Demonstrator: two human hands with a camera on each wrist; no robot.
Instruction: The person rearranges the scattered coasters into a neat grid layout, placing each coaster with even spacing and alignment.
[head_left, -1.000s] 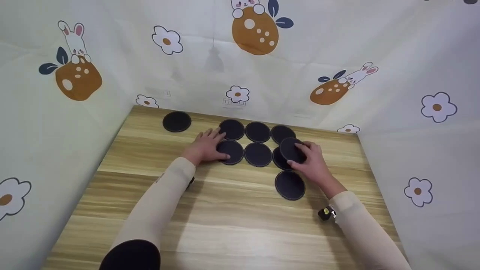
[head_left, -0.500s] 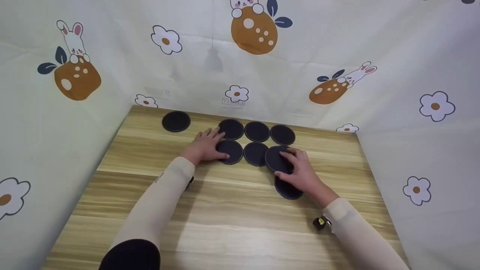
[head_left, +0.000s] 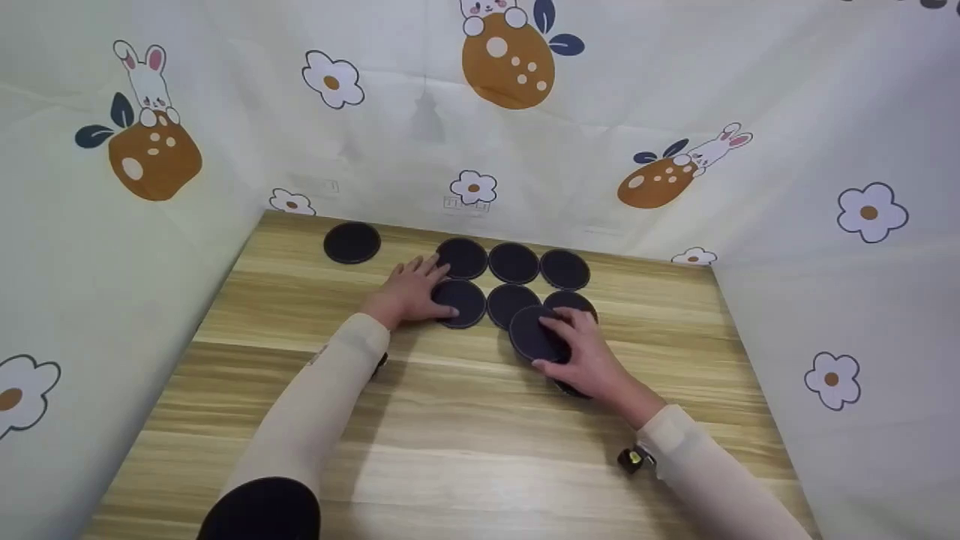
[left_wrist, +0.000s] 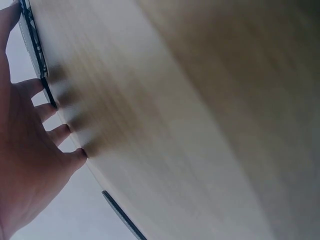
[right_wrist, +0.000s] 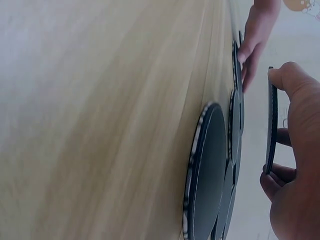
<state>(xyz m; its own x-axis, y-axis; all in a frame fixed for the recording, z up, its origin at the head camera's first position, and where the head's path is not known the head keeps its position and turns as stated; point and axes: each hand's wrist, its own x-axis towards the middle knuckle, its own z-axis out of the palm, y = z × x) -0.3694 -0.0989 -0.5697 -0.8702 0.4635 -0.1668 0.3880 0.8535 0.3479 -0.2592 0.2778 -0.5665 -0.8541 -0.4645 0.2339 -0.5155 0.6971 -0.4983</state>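
Observation:
Pinched by its edges in my right hand [head_left: 589,364], a round black coaster [head_left: 534,334] is held above the table, apart from it in the right wrist view. It overlaps the front middle coaster [head_left: 510,300] and front right coaster [head_left: 571,301] in the head view. Beneath that hand lies another coaster [right_wrist: 207,180], mostly hidden in the head view. My left hand [head_left: 409,294] rests spread on the table, its thumb on the front left coaster [head_left: 461,296] and its fingertips beside the back left coaster [head_left: 463,256].
Two more coasters, back middle [head_left: 514,262] and back right [head_left: 565,268], complete the back row of three. A lone coaster [head_left: 352,242] lies farther left. The wood-grain table [head_left: 450,435] is enclosed by patterned cloth walls [head_left: 390,150] at the back and sides.
My right hand has carried its coaster left and toward the front edge, from over the right-hand column to in front of the middle one. The left hand stays in place.

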